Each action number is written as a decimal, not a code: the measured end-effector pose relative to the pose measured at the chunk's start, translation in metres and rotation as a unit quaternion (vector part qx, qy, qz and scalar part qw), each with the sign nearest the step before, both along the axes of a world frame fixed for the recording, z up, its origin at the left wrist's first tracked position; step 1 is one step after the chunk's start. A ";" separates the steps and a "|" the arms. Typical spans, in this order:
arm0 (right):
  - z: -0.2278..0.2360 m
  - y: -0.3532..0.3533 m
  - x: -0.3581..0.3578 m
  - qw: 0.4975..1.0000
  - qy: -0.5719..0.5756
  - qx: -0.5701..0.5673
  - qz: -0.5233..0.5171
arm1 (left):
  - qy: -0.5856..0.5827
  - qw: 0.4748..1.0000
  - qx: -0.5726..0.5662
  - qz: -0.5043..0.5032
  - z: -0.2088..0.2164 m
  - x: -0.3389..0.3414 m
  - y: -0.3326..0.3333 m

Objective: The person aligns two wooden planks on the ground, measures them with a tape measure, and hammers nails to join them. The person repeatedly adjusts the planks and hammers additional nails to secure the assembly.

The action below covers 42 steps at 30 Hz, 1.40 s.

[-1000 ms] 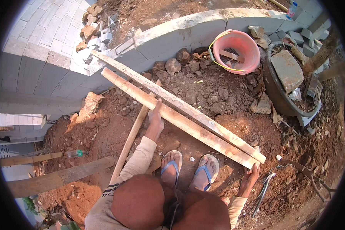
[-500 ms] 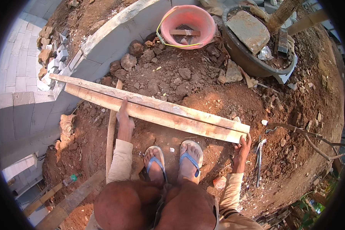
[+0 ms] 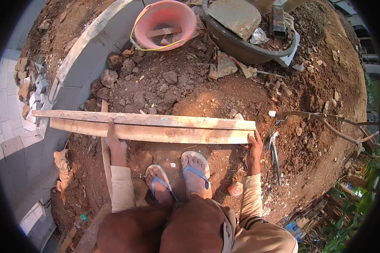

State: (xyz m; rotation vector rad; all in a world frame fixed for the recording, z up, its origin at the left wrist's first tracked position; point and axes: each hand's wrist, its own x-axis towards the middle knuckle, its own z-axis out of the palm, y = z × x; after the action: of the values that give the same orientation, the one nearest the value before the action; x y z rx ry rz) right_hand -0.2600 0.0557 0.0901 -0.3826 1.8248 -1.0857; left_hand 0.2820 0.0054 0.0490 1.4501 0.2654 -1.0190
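Two long, narrow wooden boards, a far one and a near one, run side by side across the view with a thin dark gap between them. My left hand grips the boards left of their middle, a fingertip reaching the gap; its other fingers are partly hidden. At the right end, my right hand has its fingers closed on the near board's corner. Beneath the boards' left part passes a thin wooden stick. A metal tool with a long dark handle, hammer-like, lies right of my right hand.
Up ahead are a red bucket with scraps inside and a black tub bearing a stone slab. A curved grey block wall borders the left. Bent branches lie at right; my sandalled feet stand close to the boards.
The view has turned, so the bucket, tub and ground sit farther left. The boards look more level than before, where they sloped down to the right. Both hands keep their hold.
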 end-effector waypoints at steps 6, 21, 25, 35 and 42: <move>0.005 -0.006 -0.007 1.000 -0.002 0.018 0.004 | -0.007 1.000 -0.009 -0.006 -0.009 0.001 0.001; -0.023 -0.014 -0.026 0.982 0.161 0.094 0.025 | -0.070 0.998 -0.005 0.009 -0.003 -0.013 -0.002; -0.023 -0.015 -0.019 0.995 0.095 0.000 -0.038 | -0.067 0.998 -0.005 0.016 0.002 -0.016 -0.003; -0.022 -0.021 -0.017 0.986 0.156 0.039 -0.049 | -0.067 0.998 0.008 0.021 0.003 -0.019 -0.005; 0.039 0.033 -0.021 0.934 0.297 0.069 0.186 | -0.054 0.998 0.005 0.023 -0.016 -0.009 -0.006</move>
State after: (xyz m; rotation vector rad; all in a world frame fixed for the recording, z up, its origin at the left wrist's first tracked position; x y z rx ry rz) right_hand -0.2809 0.0891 0.1286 -1.0128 2.2099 -0.6017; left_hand 0.2731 -0.0009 0.0334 1.4970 0.2242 -0.9008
